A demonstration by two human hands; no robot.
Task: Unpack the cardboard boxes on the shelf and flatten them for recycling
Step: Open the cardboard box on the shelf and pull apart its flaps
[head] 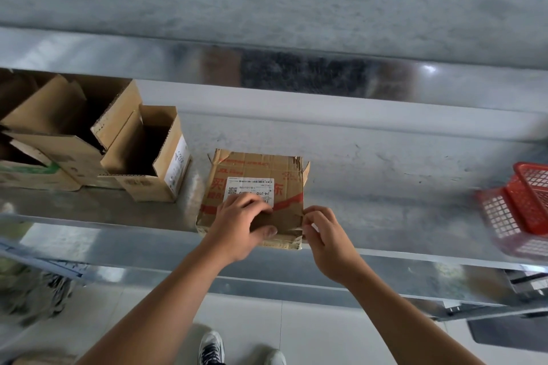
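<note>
Two hands are on a taped box (255, 187) at the front edge of the shelf (385, 163).
The left hand (240, 228) grips the box's near top edge, with its fingers curled on top and its thumb on the front. The right hand (326, 240) pinches the brown tape (289, 221) at the box's near right corner. Open boxes (148, 163) stand just left of the box. A red basket (522, 204) sits well off to its right.
</note>
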